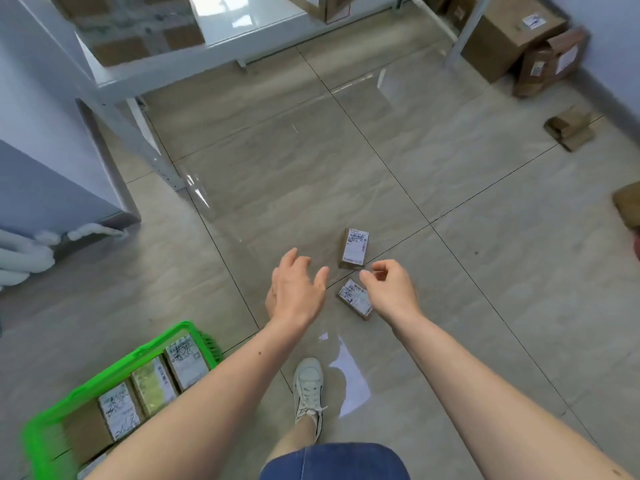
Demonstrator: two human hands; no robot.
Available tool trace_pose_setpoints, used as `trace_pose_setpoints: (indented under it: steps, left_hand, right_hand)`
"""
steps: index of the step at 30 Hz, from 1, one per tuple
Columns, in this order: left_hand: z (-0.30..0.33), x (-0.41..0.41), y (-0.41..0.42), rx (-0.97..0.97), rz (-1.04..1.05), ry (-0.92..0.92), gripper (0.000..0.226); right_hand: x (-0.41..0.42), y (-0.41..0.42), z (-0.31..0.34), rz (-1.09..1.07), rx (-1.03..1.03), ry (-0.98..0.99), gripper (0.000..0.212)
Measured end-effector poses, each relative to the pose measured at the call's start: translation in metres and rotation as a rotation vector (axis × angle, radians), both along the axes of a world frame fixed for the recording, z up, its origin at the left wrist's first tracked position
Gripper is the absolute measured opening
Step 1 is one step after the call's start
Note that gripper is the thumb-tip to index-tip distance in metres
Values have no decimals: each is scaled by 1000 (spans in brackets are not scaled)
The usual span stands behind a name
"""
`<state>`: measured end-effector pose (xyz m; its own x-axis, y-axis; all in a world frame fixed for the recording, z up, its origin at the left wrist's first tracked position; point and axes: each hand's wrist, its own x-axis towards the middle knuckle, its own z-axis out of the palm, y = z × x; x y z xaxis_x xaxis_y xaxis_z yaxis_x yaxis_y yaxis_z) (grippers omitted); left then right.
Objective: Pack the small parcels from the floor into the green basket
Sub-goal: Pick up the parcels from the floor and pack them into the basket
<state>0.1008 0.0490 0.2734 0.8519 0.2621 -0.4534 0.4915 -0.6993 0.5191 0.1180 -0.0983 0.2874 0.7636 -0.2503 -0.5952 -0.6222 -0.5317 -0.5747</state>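
Note:
Two small brown parcels with white labels lie on the tiled floor: one [354, 248] farther off, one [355, 298] nearer. My left hand [298, 289] hovers to the left of them with fingers spread and holds nothing. My right hand [391, 287] hangs just right of the nearer parcel, fingers loosely curled, empty. The green basket [104, 372] stands at the lower left with several labelled parcels lined up inside; my left forearm covers its right side.
A white metal shelf rack [145, 77] with cardboard boxes stands at the back left. Larger boxes [512, 39] are stacked in the far right corner. More brown parcels [571, 128] lie on the floor at the right. My white shoe [308, 389] is below the hands.

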Motion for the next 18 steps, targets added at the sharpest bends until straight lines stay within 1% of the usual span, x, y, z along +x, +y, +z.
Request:
trace_pose_setpoints:
  steps: [3,6,7,12,18]
  left_hand:
    - [-21,42,-18,14,-11,16,46]
    - [-52,72,-36,13,-23,49,47]
    - [-65,80,-42,12,-24,59,47]
    - [-153,114,-71,-3,-9,128,50]
    - [-281,148,-93,-18,-31,172,53]
  right_hand:
    - [37,-19,-22,-28,-11,12,28]
    - [65,-37,-54,-46,-1,23,19]
    - [73,-43,-68,-48,0,30,21]
    - [110,-68,-148,-38,4,58,42]
    - [135,-91,-269,-49,28,119,58]
